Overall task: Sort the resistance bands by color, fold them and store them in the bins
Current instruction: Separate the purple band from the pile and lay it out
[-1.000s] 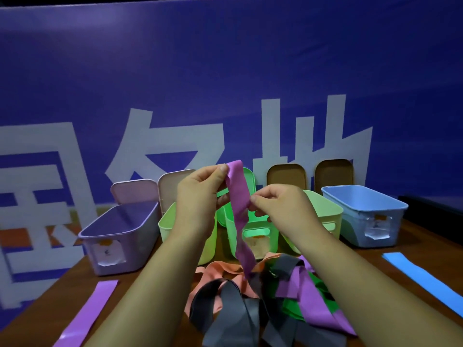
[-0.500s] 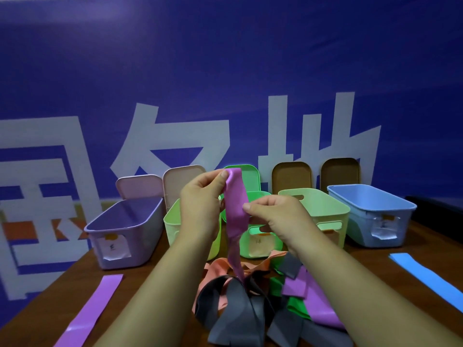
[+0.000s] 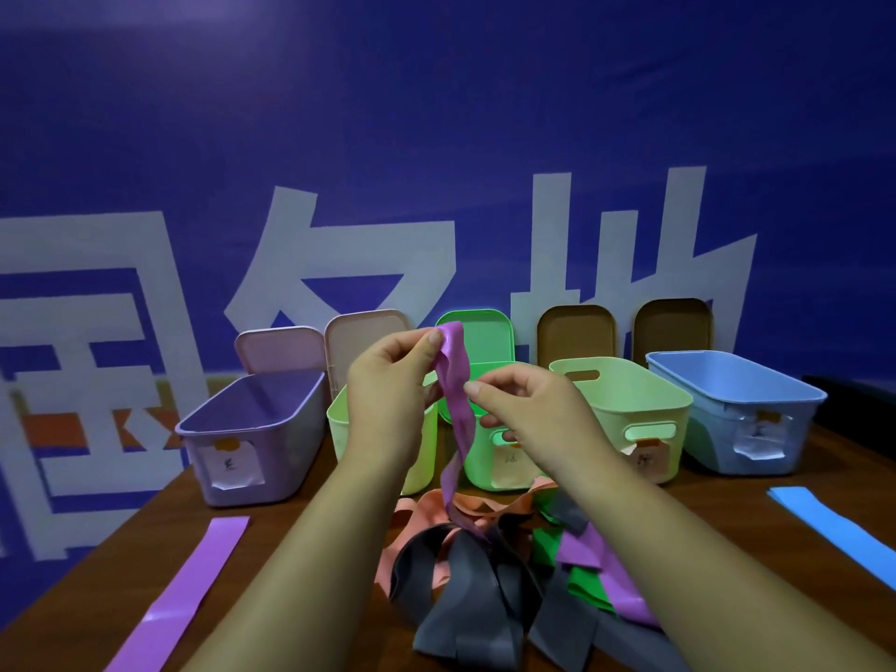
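Here, a person holds a purple resistance band (image 3: 453,405) up over a tangled pile of bands (image 3: 465,589) at lower centre of the frame. The left hand (image 3: 388,400) has its grip clamped on the band's top end, thumb against fingers, just above centre. The right hand (image 3: 533,414) pinches the same band's edge a little lower and to the right.

The band's long axis runs almost straight down from the upper grip, twisting, and its tail is buried among grey, orange and green bands on the worktop (image 3: 722,516). The lilac bin (image 3: 252,429) stands at mid-left, on the left hand's side, with a flat purple band (image 3: 194,579) at lower left in front of it. The coming move looks likely to go upward to free the tail, then leftward.

White paper labels taped to the bin fronts carry handwriting too small to read. Behind, a blue banner (image 3: 436,138) bears large white Chinese characters, cropped and partly hidden by the bins. No brand is legible.
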Motion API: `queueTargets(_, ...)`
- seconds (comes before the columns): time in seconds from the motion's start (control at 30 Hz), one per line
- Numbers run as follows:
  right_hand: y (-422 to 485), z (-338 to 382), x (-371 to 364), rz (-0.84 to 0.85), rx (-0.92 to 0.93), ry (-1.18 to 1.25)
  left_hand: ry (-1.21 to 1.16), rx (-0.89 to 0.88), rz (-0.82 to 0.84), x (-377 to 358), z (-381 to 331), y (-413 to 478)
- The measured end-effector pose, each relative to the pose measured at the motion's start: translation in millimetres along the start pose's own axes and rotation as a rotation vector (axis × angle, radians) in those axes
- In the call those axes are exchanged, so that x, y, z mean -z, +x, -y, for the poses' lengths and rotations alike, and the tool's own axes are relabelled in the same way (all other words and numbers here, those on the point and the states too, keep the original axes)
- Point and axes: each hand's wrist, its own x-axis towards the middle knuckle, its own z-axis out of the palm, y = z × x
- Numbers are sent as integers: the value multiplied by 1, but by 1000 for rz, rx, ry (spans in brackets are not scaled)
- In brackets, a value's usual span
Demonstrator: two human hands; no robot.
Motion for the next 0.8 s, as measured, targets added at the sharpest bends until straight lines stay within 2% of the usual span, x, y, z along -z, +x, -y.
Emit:
queueTargets(0.37, 1, 3, -6, -5, 41, -98, 173, -45, 81, 7, 6, -9)
queueTargets(0.5, -1, -5, -4, -50, 80, -218, 388, -191, 99, 17, 10, -4)
queueTargets(0.63, -2, -18, 4, -57, 145, -372, 639, -301, 215, 36, 13, 2)
queueTargets(0.73, -2, -29, 11, -64, 164, -468, 657, -247, 311, 44, 15, 3)
queueTargets(0.8, -3, -36, 11, -68, 130, -439, 699, -207, 411, 46, 21, 0)
